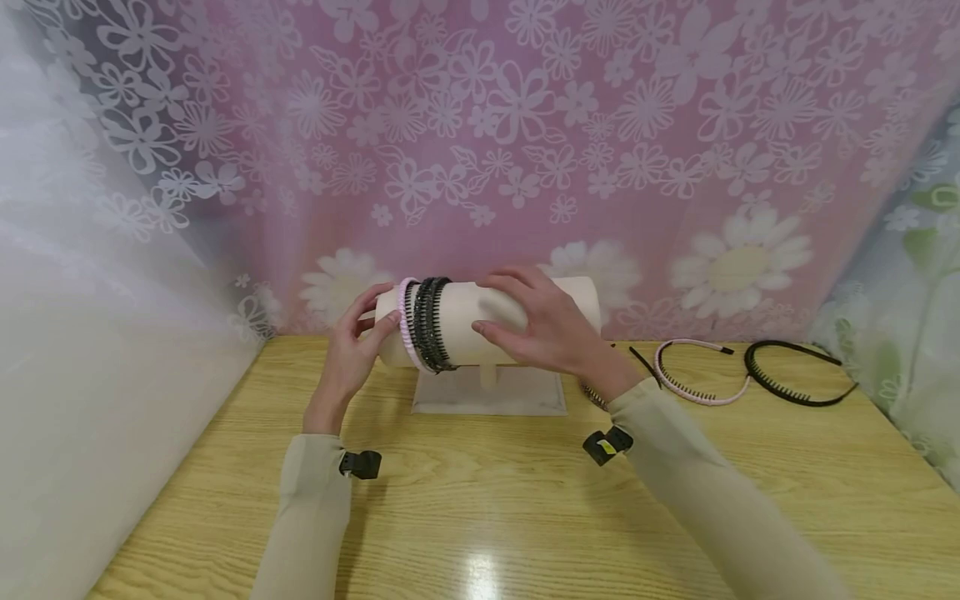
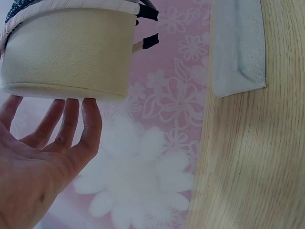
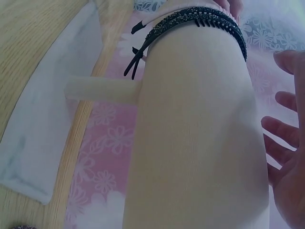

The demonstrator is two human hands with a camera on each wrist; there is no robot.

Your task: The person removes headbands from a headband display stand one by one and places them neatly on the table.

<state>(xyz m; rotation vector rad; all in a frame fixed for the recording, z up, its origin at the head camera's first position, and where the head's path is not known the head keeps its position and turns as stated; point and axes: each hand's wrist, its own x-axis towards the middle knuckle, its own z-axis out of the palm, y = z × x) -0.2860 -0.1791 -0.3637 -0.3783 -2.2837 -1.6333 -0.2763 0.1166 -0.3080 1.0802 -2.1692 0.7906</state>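
Note:
A cream padded roll on a stand (image 1: 465, 321) lies sideways in the head view. Around its left part sit a pink headband (image 1: 407, 329) and, beside it, dark glittery toothed headbands (image 1: 429, 325). My left hand (image 1: 348, 358) is at the roll's left end, thumb near the pink headband; in the left wrist view its spread fingertips (image 2: 90, 107) meet the end's rim. Over the right half is my right hand (image 1: 536, 321), thumb and fingers apart, holding nothing. In the right wrist view, that hand (image 3: 290, 157) is beside the roll's surface.
A pale rectangular base (image 1: 487, 400) carries the roll on the wooden table (image 1: 480, 492). To the right lie a pink headband (image 1: 705, 398) and a black headband (image 1: 795, 396), with others partly behind my right wrist. A floral curtain (image 1: 480, 167) hangs behind.

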